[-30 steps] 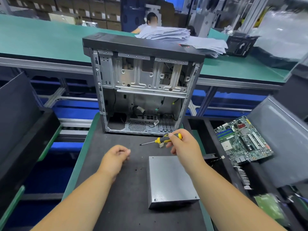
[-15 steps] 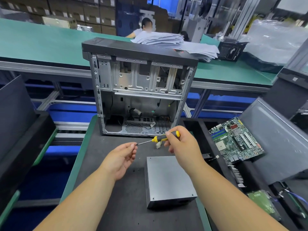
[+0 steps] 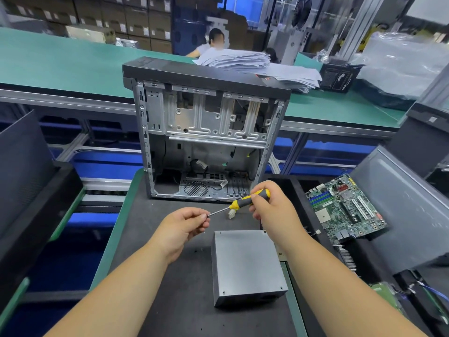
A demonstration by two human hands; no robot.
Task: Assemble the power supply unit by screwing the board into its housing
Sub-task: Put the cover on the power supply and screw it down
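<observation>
Green-topped bench (image 3: 60, 69) ahead, stacked cartons (image 3: 136, 20) behind

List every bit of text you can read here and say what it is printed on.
None can be read for certain.
Black box on the far bench: white print, too blurred.
Stacked cartons: white labels, too small.
Motherboard: markings too small.
Computer case top: red mark, unreadable.
</observation>
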